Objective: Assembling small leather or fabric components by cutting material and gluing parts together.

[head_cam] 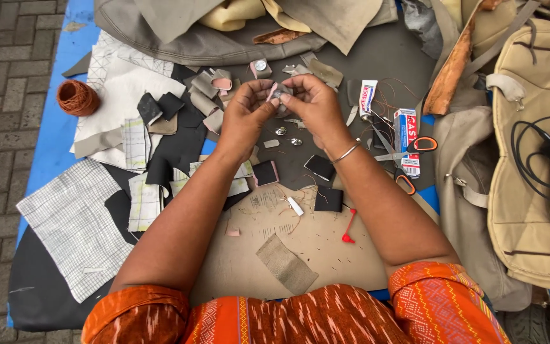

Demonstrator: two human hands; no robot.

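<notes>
We see left hand [244, 109] and right hand [313, 102] pinching small pink piece [274, 93]; below them metal studs [288, 136]; scissors [401, 153] toward mat's right edge, orange thread spool [77, 97] at left edge.

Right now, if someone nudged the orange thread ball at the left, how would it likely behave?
The orange thread ball looks round, so it would probably roll. It sits apart from the scraps on blue sheet, so little would stop it. Wound thread likely makes it light.

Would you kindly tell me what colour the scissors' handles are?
Orange: the scissors lie right of the hands, seen in the head view.
</notes>
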